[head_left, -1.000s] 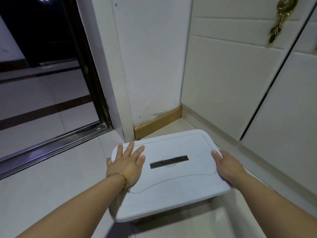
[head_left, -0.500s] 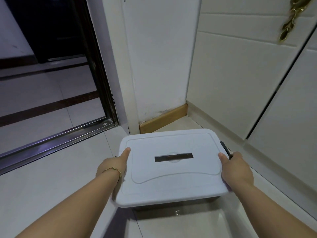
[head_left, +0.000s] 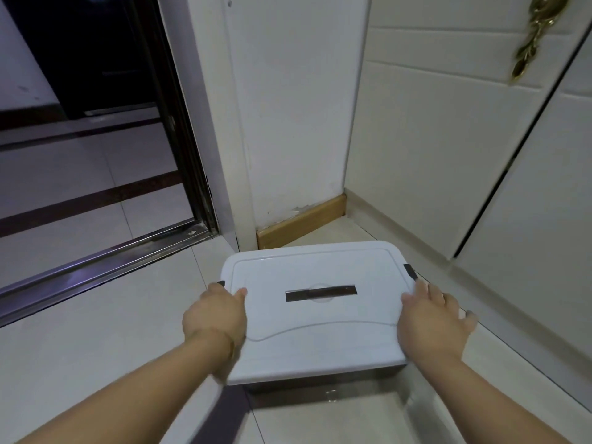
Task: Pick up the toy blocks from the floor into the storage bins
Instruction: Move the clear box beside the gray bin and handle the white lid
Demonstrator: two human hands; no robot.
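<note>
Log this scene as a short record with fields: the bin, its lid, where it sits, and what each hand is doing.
bin: storage bin, lid on, contents hidden
lid: white lid with a dark slot in the middle and a black latch at each short end
place: on the tiled floor, in the corner beside the white cupboard doors
left hand: left hand grips the lid's left edge, thumb on top
right hand: right hand rests at the lid's right edge, fingers spread
</note>
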